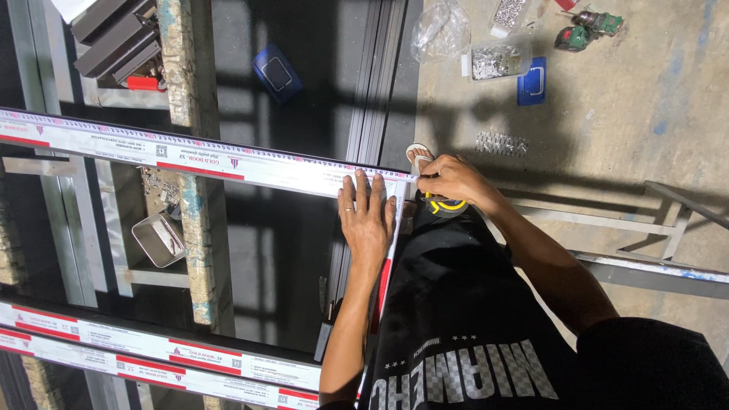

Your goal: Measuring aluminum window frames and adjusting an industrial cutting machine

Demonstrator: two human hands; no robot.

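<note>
Film-wrapped aluminium profile (197, 161) runs across in front of me, its right end at the frame corner by my waist. My left hand (367, 220) lies flat and open on that corner, fingers spread, gripping nothing. My right hand (453, 181) is curled at the profile's end, fingertips pinched together there; what they pinch I can't tell. Two more wrapped profiles (152, 349) lie lower left. Far off on the concrete floor (623, 114): a green drill (588, 29), a blue case (532, 80).

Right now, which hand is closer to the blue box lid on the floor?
Right. The right hand grips the frame corner, below the blue lid. The left hand lies flat on the frame, farther left.
</note>
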